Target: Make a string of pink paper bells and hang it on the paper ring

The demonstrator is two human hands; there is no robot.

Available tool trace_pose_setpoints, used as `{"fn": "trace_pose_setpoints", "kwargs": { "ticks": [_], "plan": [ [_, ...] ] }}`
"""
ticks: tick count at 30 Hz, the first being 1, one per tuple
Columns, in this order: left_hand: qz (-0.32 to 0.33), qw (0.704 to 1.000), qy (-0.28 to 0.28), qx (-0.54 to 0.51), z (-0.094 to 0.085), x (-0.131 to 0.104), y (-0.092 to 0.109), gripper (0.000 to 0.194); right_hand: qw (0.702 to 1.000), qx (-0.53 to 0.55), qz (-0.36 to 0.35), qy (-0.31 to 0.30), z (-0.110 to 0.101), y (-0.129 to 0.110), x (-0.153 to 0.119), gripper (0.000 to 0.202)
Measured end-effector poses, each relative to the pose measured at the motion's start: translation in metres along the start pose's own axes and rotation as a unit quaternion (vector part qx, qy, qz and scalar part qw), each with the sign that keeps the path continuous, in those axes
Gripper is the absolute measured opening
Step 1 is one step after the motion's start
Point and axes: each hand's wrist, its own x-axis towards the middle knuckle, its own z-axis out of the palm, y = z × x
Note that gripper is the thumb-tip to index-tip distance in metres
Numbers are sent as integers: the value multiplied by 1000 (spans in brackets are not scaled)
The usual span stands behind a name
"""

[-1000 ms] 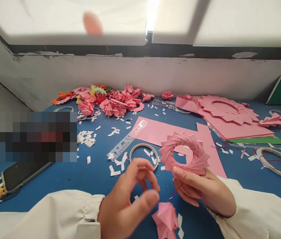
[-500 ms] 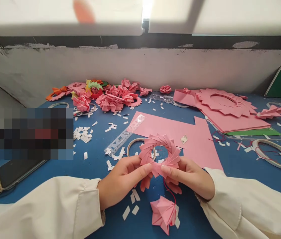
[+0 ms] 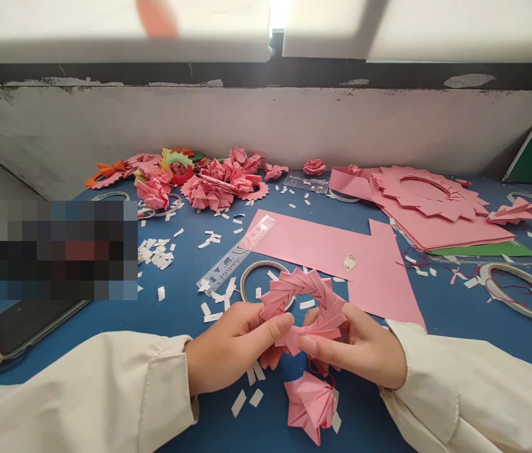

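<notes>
A folded pink paper ring is held between both hands above the blue table. My left hand pinches its lower left side, thumb on top. On the lower right, my right hand grips it, thumb in front and other fingers mostly hidden behind. Under the ring, a red string runs down to a pink folded star resting on the table. Behind the ring lies a roll of tape, partly covered. Pink paper with a clear ruler over its left edge lies beyond.
Folded paper flowers are piled at the back left. A large pink ring rests on pink sheets at the back right. White paper scraps are scattered about. A phone lies left, another tape roll right.
The ring has moved slightly down toward me and tilted. My right thumb has shifted a little left and lower along its bottom edge.
</notes>
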Motion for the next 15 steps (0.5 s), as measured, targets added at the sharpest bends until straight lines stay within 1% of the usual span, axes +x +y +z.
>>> {"fn": "trace_pose_setpoints", "kwargs": {
  "ticks": [7,11,15],
  "plan": [
    [-11,1000,-2,-3,-1,-1,-1,46,1000,18,17,-15,-2,2,0,53],
    [-5,1000,-3,5,-1,-2,-2,50,999,25,33,-29,-3,5,1,53],
    [5,1000,19,16,-1,-1,-2,50,999,15,23,-36,-3,1,-1,53]
  ]
}}
